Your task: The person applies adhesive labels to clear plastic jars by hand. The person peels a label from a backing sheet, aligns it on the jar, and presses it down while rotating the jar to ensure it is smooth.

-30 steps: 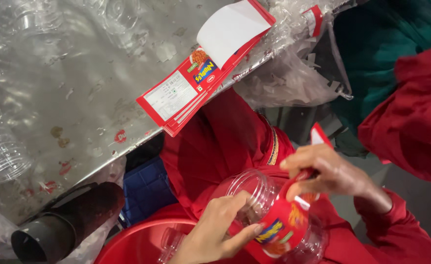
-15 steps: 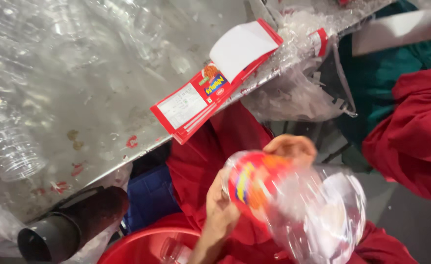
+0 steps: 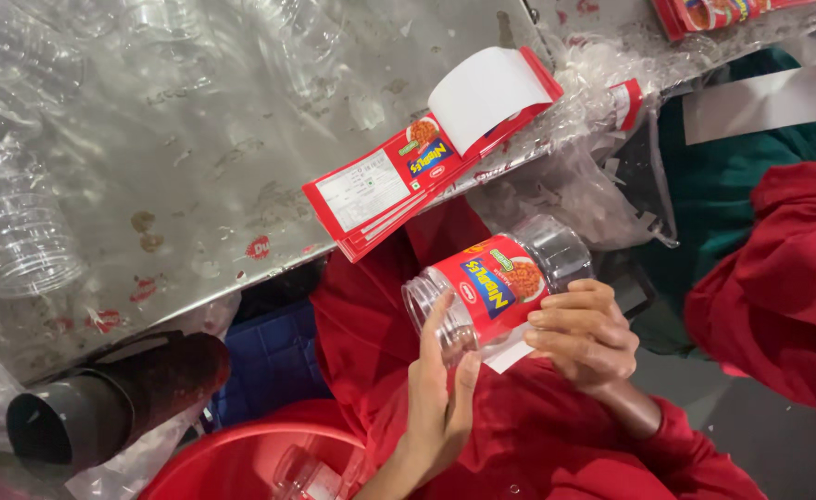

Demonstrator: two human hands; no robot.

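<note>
Clear plastic jar (image 3: 496, 282) held sideways over the lap: the left hand (image 3: 440, 393) cups its open mouth end with spread fingers while the right hand (image 3: 584, 333) presses the red wrap-around label (image 3: 491, 282) onto its wall, beside the label stack (image 3: 408, 176) on the steel table (image 3: 195, 139).

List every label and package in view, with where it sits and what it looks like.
Jar label: red wrap with blue and white patches, round the clear plastic jar held by left hand and right hand.
Label stack: flat red-and-white strips at the metal table edge, top one curled white.
More red labels: top right, partly cut off.
</note>
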